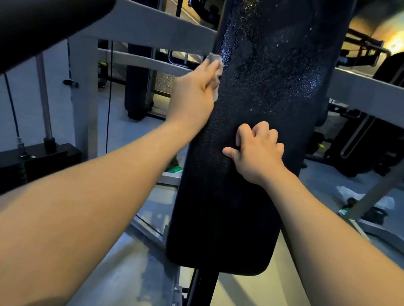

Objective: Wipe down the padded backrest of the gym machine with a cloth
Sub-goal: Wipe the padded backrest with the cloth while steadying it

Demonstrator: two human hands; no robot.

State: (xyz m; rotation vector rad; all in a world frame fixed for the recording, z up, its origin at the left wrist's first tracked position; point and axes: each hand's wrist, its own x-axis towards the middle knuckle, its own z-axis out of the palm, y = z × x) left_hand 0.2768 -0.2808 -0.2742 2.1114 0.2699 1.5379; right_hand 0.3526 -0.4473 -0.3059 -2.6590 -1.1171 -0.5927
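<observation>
Backrest pad (229, 192) is standing dead centre, running top to bottom of the view, and it's sitting on a post (202, 296) below it. L hand (194, 95) is holding the cloth (216, 61) against the pad's left edge, upper half. R hand (257, 153) is resting on the pad lower down + further right, fingers curled, well apart from the other one. Roller pad (36, 13) is sticking in at top left, nearest the cam. Weight stack (47, 160) is sitting low on the left w/ a guide rod (43, 103) rising out of it. Frame bars are running behind the backrest both sides: crossbar (154, 27) left, beam (379, 98) right. Plastic bag (387, 202) is lying on the floor (316, 186) to the right, behind a slanted frame leg (391, 176).
</observation>
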